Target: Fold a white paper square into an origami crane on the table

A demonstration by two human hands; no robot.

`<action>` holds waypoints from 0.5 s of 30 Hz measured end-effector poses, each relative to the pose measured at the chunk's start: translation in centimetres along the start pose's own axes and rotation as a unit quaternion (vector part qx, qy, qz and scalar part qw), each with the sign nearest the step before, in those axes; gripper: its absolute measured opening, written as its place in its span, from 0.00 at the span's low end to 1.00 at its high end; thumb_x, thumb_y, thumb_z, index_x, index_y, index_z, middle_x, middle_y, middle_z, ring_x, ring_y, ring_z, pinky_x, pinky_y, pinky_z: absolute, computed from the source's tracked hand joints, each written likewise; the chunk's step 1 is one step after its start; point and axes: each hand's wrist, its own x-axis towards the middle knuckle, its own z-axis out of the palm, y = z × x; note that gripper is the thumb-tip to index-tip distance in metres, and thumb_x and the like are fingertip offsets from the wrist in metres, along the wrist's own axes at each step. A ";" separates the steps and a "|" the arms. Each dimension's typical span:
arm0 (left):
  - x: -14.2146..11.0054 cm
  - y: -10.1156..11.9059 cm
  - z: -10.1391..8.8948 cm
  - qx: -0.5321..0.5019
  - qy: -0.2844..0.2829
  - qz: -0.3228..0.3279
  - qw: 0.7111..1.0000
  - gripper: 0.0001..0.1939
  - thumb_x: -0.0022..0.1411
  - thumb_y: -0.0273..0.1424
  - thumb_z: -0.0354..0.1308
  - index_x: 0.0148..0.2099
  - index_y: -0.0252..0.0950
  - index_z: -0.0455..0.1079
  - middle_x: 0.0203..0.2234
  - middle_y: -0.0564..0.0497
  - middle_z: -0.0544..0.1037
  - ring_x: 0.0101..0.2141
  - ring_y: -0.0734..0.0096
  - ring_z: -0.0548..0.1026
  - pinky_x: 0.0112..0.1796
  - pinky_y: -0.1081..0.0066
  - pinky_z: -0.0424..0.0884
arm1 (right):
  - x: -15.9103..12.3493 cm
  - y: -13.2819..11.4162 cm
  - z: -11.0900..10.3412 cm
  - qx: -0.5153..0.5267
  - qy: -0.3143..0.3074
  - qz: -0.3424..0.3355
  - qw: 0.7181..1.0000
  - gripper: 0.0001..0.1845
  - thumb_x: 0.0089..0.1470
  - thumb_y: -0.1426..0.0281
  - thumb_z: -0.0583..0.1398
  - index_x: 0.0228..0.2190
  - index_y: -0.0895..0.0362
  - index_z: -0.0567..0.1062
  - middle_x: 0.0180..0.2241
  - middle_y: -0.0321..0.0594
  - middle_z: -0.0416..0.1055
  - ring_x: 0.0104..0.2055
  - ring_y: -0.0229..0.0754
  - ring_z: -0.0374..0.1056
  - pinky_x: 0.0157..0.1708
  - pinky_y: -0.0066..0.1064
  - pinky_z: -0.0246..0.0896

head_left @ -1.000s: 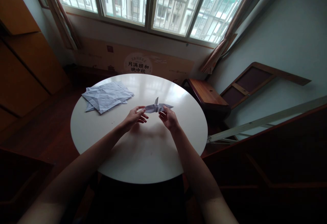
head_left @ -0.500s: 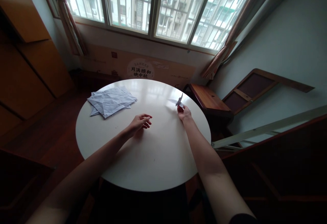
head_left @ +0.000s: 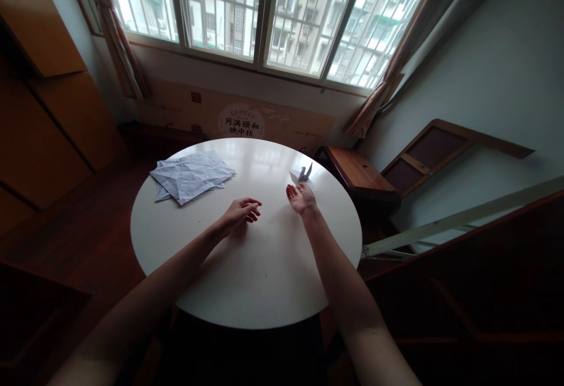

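A folded paper crane (head_left: 303, 175) stands on the round white table (head_left: 264, 268), toward its far right side. Just in front of the crane is my right hand (head_left: 302, 198), palm up with fingers apart and nothing in it. My left hand (head_left: 241, 212) hovers over the middle of the table, its fingers loosely curved, apart and holding nothing. At the table's far left lies a pile of creased white paper sheets (head_left: 191, 175), beyond my left hand.
A wooden bench (head_left: 359, 168) stands past the table's right edge. Barred windows (head_left: 220, 16) and a wall with a printed banner (head_left: 282, 121) are behind the table. Orange cabinets (head_left: 74, 121) stand on the left, and a pale rail (head_left: 440, 224) runs along the right.
My right hand has let go of the paper crane and drawn back to the left, opening. The crane now stands on the table. My left hand has stayed in place.
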 end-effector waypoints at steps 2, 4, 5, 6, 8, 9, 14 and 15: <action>0.1 -0.1 -0.1 0.002 0.004 0.002 1.000 0.20 0.52 0.41 0.66 0.42 0.31 0.75 0.26 0.49 0.77 0.25 0.73 0.75 0.29 0.72 0.69 | -0.4 0.1 0.2 -0.010 -0.009 0.006 1.000 0.02 0.56 0.72 0.55 0.33 0.53 0.66 0.33 0.37 0.62 0.31 0.35 0.70 0.25 0.25 0.74; 0.3 -0.1 -0.3 0.016 0.012 0.018 1.000 0.18 0.54 0.40 0.65 0.42 0.31 0.74 0.27 0.48 0.77 0.25 0.72 0.75 0.29 0.72 0.70 | -0.8 0.1 0.3 -0.015 -0.012 0.010 1.000 0.02 0.55 0.72 0.55 0.31 0.53 0.65 0.32 0.36 0.62 0.29 0.33 0.68 0.25 0.22 0.71; 0.4 -0.1 -0.6 0.034 0.021 0.033 0.999 0.17 0.55 0.40 0.63 0.42 0.32 0.74 0.27 0.48 0.77 0.26 0.71 0.75 0.29 0.72 0.70 | -1.0 0.2 0.2 -0.017 -0.014 0.011 1.000 0.02 0.55 0.72 0.55 0.30 0.53 0.65 0.32 0.36 0.63 0.28 0.32 0.67 0.24 0.21 0.70; 0.6 -0.2 -0.9 0.061 0.033 0.053 0.996 0.16 0.56 0.39 0.62 0.42 0.32 0.74 0.28 0.48 0.77 0.26 0.70 0.76 0.29 0.71 0.70 | -1.3 0.4 0.2 -0.018 -0.018 0.013 1.000 0.02 0.55 0.71 0.56 0.30 0.53 0.66 0.31 0.35 0.63 0.27 0.32 0.66 0.23 0.21 0.69; 1.0 -0.2 -1.8 0.153 0.071 0.102 0.980 0.14 0.57 0.37 0.60 0.40 0.32 0.74 0.29 0.46 0.78 0.29 0.66 0.76 0.30 0.69 0.72 | -1.9 1.1 0.0 -0.022 -0.032 0.020 0.999 0.01 0.54 0.71 0.57 0.31 0.53 0.68 0.29 0.34 0.65 0.25 0.32 0.66 0.22 0.21 0.66; 1.2 -0.2 -2.3 0.213 0.092 0.133 0.964 0.13 0.58 0.36 0.59 0.41 0.32 0.75 0.32 0.45 0.78 0.32 0.64 0.77 0.33 0.67 0.73 | -2.3 1.6 -0.1 -0.016 -0.050 0.026 0.998 0.01 0.54 0.71 0.57 0.32 0.53 0.69 0.29 0.34 0.65 0.25 0.32 0.65 0.22 0.21 0.65; 1.6 -0.3 -4.8 0.427 0.199 0.227 0.852 0.13 0.62 0.33 0.54 0.45 0.35 0.75 0.44 0.41 0.76 0.49 0.54 0.73 0.53 0.57 0.68 | -3.6 4.7 -0.5 -0.102 -0.107 0.023 0.989 0.05 0.48 0.72 0.61 0.32 0.55 0.74 0.24 0.32 0.68 0.23 0.32 0.64 0.22 0.23 0.61; 1.5 -0.4 -5.0 0.450 0.209 0.221 0.840 0.12 0.62 0.32 0.54 0.45 0.35 0.75 0.45 0.41 0.75 0.50 0.54 0.73 0.54 0.57 0.67 | -3.7 5.2 -0.6 -0.128 -0.117 -0.006 0.985 0.06 0.47 0.73 0.61 0.31 0.55 0.74 0.23 0.32 0.68 0.23 0.32 0.65 0.22 0.23 0.61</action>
